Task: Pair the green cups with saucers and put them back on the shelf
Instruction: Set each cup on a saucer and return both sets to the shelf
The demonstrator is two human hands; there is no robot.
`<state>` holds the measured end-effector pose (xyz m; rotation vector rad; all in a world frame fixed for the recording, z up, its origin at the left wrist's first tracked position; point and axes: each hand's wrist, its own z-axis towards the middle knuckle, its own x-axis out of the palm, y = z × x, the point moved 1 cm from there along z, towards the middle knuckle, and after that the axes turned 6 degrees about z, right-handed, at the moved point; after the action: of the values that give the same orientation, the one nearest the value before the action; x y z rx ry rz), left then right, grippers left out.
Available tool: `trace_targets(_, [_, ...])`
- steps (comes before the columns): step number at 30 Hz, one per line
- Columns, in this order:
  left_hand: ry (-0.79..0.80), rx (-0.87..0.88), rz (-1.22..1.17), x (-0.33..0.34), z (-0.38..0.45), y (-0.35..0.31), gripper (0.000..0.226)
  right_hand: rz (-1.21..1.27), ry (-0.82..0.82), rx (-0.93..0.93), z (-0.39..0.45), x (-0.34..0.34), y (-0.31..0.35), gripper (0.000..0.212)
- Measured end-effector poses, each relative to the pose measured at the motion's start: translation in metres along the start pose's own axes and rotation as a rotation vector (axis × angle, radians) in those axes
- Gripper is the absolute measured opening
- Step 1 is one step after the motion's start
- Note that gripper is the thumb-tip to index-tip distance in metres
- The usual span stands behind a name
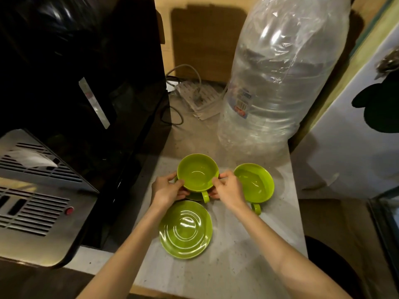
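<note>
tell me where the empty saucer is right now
In the head view, the empty saucer lies on the counter between the forearms, just nearer than the held cup.

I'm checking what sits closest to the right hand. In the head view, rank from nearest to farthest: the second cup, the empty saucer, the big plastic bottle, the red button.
From the right hand:
1. Second cup, just to its right.
2. Empty saucer, near the counter's front, to its left.
3. Big plastic bottle, at the back.
4. Red button, far left on the metal tray.

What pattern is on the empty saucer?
Raised concentric rings on plain lime green saucer; head view.
</note>
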<state>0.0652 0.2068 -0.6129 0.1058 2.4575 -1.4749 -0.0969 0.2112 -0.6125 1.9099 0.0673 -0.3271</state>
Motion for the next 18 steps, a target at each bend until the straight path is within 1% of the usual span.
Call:
trace_targets(6, [-0.007, 0.005, 0.073, -0.002, -0.001, -0.002, 0.048, 0.028, 0.042, 0.011, 0.001, -0.001, 0.000, 0.012])
trace_targets(8, [-0.023, 0.007, 0.171, -0.004, -0.006, -0.007, 0.049, 0.030, 0.072, 0.041, 0.001, -0.003, 0.002, 0.020])
trace_targets(9, [-0.060, 0.031, 0.282, -0.005, -0.010, -0.011, 0.050, 0.029, 0.092, 0.063, 0.001, -0.004, 0.003, 0.025])
trace_targets(11, [-0.185, 0.161, 0.537, -0.007, -0.015, -0.019, 0.052, 0.023, 0.106, 0.077, 0.002, -0.012, 0.008, 0.029])
trace_targets(12, [-0.236, 0.245, 0.587, -0.006, -0.018, -0.024, 0.049, 0.025, 0.099, 0.061, 0.003, -0.018, 0.011, 0.028])
trace_targets(13, [-0.245, 0.312, 0.572, -0.004, -0.023, -0.032, 0.041, 0.037, 0.090, 0.033, 0.003, -0.026, 0.014, 0.025])
trace_targets(14, [-0.211, 0.352, 0.515, 0.000, -0.030, -0.040, 0.029, 0.059, 0.083, 0.001, 0.002, -0.035, 0.018, 0.018])
trace_targets(15, [-0.143, 0.361, 0.439, 0.006, -0.036, -0.047, 0.018, 0.090, 0.080, -0.027, 0.000, -0.045, 0.022, 0.012])
trace_targets(16, [-0.054, 0.353, 0.354, 0.015, -0.040, -0.053, 0.012, 0.108, 0.065, -0.056, -0.002, -0.055, 0.025, 0.013])
trace_targets(18, [0.144, 0.293, 0.195, 0.034, -0.047, -0.058, 0.015, 0.100, -0.021, -0.113, -0.004, -0.079, 0.025, 0.020])
